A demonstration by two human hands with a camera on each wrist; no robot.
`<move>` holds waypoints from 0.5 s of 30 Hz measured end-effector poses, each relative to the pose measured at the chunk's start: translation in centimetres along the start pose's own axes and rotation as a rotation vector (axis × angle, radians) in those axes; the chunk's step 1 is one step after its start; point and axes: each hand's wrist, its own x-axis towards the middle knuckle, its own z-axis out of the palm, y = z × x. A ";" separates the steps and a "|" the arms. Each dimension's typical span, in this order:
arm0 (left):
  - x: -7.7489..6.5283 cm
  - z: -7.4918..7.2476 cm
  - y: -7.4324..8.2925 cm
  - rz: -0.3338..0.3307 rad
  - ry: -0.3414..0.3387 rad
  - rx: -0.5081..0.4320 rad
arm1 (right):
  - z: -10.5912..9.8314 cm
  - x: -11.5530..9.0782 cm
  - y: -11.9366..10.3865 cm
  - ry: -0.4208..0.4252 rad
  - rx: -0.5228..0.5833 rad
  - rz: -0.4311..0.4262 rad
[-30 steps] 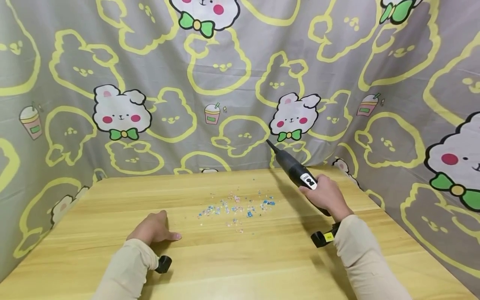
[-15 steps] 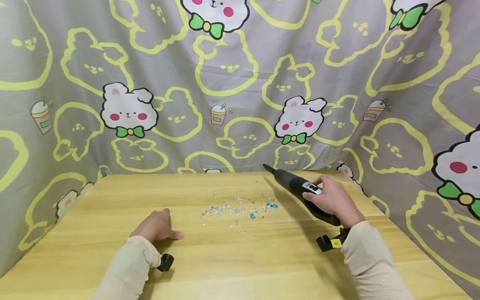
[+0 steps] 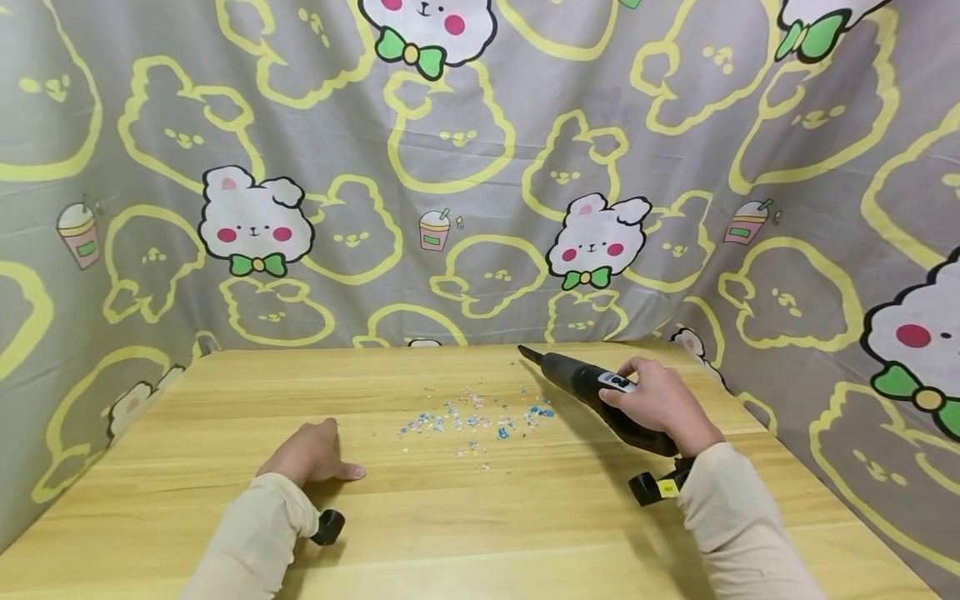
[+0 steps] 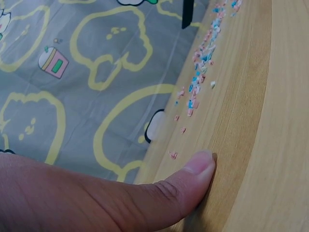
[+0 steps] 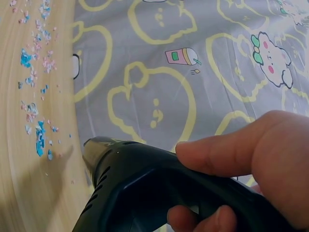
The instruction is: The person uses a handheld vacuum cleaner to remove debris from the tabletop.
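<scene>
My right hand (image 3: 663, 404) grips the handle of a black handheld vacuum cleaner (image 3: 576, 380), its thin nozzle pointing away and to the left. The vacuum slants over the right part of the table, nozzle tip near the back edge. In the right wrist view, fingers curl through the loop of its handle (image 5: 145, 176) with the thumb along the top. Blue, pink and white paper scraps (image 3: 503, 433) lie scattered mid-table, left of the vacuum. My left hand (image 3: 311, 454) rests on the wood to their left, thumb (image 4: 193, 176) stretched out, holding nothing.
The light wooden table (image 3: 420, 533) reaches back to a grey curtain (image 3: 337, 125) printed with yellow outlines and white rabbits, which also hangs at both sides. A black wrist camera (image 3: 645, 489) sits below the right wrist, another wrist camera (image 3: 328, 527) by the left.
The vacuum's nozzle has swung down from in front of the curtain to the table's back edge, as my right hand tilted it. My left hand stays in place on the table.
</scene>
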 end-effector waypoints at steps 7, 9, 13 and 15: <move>0.1 0.1 -0.1 -0.005 0.002 0.002 | 0.2 0.0 0.0 -0.010 -0.003 -0.001; 0.1 0.1 -0.1 -0.005 0.002 -0.001 | 0.2 0.1 0.0 -0.010 -0.005 -0.005; 0.1 0.1 -0.1 -0.004 0.005 -0.005 | 0.5 0.2 0.1 -0.001 -0.016 -0.025; 0.1 0.2 -0.1 -0.002 0.007 -0.005 | 0.7 0.2 0.1 0.003 -0.020 -0.033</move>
